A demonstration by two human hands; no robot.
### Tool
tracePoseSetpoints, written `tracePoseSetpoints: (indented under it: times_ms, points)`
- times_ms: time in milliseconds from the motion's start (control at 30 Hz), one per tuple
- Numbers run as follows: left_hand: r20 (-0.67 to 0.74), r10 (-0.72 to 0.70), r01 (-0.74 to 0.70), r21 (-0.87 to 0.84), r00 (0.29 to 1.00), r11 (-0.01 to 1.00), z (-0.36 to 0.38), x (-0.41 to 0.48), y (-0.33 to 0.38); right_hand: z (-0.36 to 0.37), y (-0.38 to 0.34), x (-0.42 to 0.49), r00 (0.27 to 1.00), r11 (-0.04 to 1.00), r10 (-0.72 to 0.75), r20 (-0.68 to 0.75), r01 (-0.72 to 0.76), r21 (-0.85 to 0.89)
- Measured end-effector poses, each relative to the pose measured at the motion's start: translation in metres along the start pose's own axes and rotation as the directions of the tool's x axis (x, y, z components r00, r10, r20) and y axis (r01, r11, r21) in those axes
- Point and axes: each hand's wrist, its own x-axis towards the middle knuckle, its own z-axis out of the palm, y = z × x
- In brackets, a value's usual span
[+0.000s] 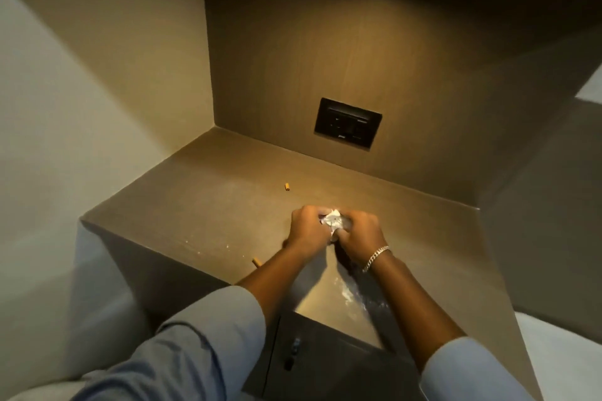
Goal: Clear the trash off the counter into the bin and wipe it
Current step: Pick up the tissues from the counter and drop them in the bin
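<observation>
Both the left hand (308,227) and right hand (357,235) clench one crumpled wrapper (334,221), balled, with no clear long axis.

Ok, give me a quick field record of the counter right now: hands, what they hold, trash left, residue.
left hand: closed on the wad
right hand: closed on the wad, silver chain bracelet at wrist
held item: crumpled white paper wad, between both hands above the brown counter
trash left: small orange butt-like piece mid-counter; tan stub at front edge
residue: white powdery smear near front; white specks at left
bin: not in view
</observation>
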Motion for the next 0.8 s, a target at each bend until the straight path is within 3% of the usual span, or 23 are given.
tracePoseSetpoints:
  times_ms: [167, 433, 567, 733, 800]
  points:
    - [0.018, -0.003, 0.006, -0.166, 1.000, 0.986, -0.002, -0.078, 0.002, -0.020, -0.008, -0.103, 0.973, 0.977, 0.024, -0.231, 0.026, 0.213]
    - [0.119, -0.070, 0.109, -0.364, 0.990, 0.925, 0.058, -0.258, -0.066, 0.007, 0.032, -0.305, 0.973, 0.945, 0.187, -0.139, -0.139, 0.296]
    - [0.355, -0.327, 0.404, -0.170, 0.876, 0.899, 0.116, -0.302, -0.145, 0.077, 0.087, -0.369, 0.901, 0.834, 0.431, 0.049, -0.418, 0.359]
    - [0.441, -0.435, 0.430, 0.116, 0.785, 0.895, 0.212, -0.318, -0.265, 0.208, 0.190, -0.403, 0.710, 0.664, 0.653, 0.265, -0.704, 0.251]
    - [0.441, -0.500, 0.478, 0.170, 0.745, 0.862, 0.248, -0.324, -0.307, 0.257, 0.224, -0.408, 0.705, 0.679, 0.644, 0.296, -0.705, 0.204]
